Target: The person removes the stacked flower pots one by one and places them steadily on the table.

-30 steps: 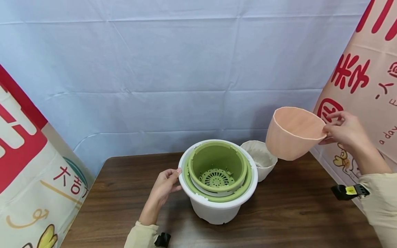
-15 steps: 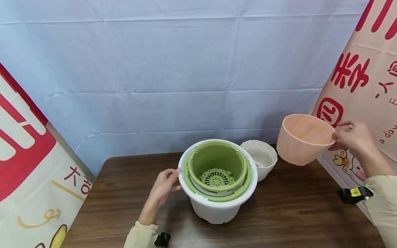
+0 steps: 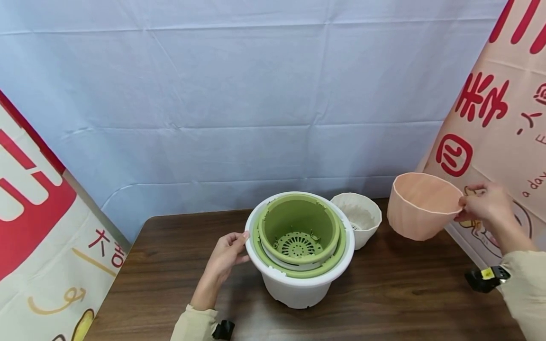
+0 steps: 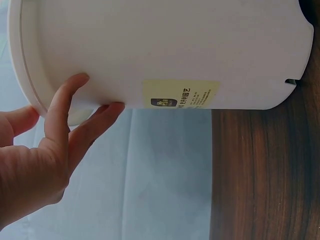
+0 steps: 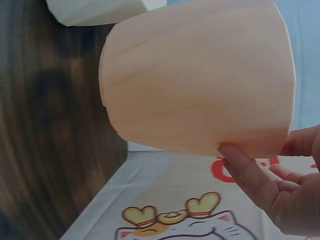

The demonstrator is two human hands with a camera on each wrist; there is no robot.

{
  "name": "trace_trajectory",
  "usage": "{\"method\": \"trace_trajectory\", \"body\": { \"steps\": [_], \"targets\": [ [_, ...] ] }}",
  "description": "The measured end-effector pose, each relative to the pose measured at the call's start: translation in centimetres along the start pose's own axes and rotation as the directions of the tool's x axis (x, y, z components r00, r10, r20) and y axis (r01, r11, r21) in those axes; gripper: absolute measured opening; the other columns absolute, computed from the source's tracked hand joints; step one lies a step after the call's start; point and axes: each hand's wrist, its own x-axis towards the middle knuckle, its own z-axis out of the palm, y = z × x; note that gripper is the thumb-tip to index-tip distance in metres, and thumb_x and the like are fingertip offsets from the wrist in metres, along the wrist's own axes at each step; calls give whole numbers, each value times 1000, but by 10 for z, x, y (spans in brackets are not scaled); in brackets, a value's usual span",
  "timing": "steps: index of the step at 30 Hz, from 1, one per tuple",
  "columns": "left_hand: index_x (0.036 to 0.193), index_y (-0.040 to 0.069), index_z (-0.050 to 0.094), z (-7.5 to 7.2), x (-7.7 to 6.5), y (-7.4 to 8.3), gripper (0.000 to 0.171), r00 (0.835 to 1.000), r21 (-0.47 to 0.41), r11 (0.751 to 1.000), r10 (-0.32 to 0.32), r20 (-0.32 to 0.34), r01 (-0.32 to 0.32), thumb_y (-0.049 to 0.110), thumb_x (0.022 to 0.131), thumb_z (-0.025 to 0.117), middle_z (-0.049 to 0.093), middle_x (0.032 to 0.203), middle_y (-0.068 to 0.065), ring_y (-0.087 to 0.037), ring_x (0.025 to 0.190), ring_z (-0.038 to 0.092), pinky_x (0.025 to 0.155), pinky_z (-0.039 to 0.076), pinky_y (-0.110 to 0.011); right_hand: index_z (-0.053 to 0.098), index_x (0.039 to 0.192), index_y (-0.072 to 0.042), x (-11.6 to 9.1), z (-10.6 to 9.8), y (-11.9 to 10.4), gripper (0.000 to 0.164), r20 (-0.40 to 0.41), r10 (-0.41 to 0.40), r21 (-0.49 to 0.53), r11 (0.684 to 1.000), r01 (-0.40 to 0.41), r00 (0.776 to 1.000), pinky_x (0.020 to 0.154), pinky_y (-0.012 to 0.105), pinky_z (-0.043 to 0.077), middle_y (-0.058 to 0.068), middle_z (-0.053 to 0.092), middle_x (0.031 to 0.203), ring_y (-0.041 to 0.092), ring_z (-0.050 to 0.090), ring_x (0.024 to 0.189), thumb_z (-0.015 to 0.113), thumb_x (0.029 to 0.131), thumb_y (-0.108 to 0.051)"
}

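Note:
In the head view a large white flowerpot point(image 3: 294, 289) stands on the table, with several green and white pots nested in it. The innermost green pot point(image 3: 298, 215) has a slotted bottom. My left hand point(image 3: 227, 253) pinches the white pot's rim at its left side. The left wrist view shows the thumb on the rim and fingertips against the outer wall, near a yellow label point(image 4: 180, 93). Off to the right, my right hand point(image 3: 490, 206) pinches the rim of a faceted peach flowerpot point(image 3: 415, 220), slightly tilted. A small white faceted pot point(image 3: 366, 233) sits between both pots.
A dark wooden table point(image 3: 179, 274) carries the pots. Behind it hangs a pale blue cloth point(image 3: 239, 104). Printed cloths stand at both sides, the right cloth point(image 3: 490, 104) close behind my right hand.
My right hand has moved the peach flowerpot to the right and downward, away from over the small white pot. The left hand and the nested pots have stayed where they were.

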Motion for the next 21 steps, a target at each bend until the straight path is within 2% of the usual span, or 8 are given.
{"method": "trace_trajectory", "body": {
  "steps": [2, 8, 16, 21],
  "targets": [
    [94, -8, 54, 0, 0, 0, 23, 1000, 1, 1000, 2, 3, -2, 14, 95, 49, 60, 83, -7, -13, 79, 61, 62, 54, -24, 20, 128, 20, 1, 3, 5, 58, -1, 4, 8, 1000, -4, 1000, 57, 43, 55, 23, 54, 83, 32, 65, 61, 50, 86, -6],
    [93, -8, 53, -1, 0, 0, 24, 1000, -3, 1000, 8, 5, -8, 15, 95, 50, 60, 83, -7, -14, 80, 61, 62, 54, -24, 20, 125, 22, 7, 14, 22, 56, 8, 16, 14, 1000, -16, 1000, 52, 39, 55, 8, 58, 65, 28, 65, 55, 47, 83, -2],
    [93, -8, 53, -1, -1, 0, 23, 1000, -4, 1000, 3, 9, -3, 15, 95, 50, 61, 83, -7, -13, 80, 61, 61, 54, -23, 19, 124, 23, 11, 24, 43, 56, 13, 55, 23, 998, -55, 998, 54, 40, 55, 15, 57, 69, 32, 64, 58, 48, 80, 1],
    [94, -8, 53, -1, -1, 0, 23, 1000, -11, 1000, 4, 13, -3, 15, 95, 50, 61, 84, -7, -13, 80, 61, 61, 54, -23, 23, 120, 24, 12, 30, 55, 52, 12, 33, 4, 999, -33, 999, 52, 39, 55, 16, 57, 70, 29, 63, 56, 47, 80, 1]
  ]
}}
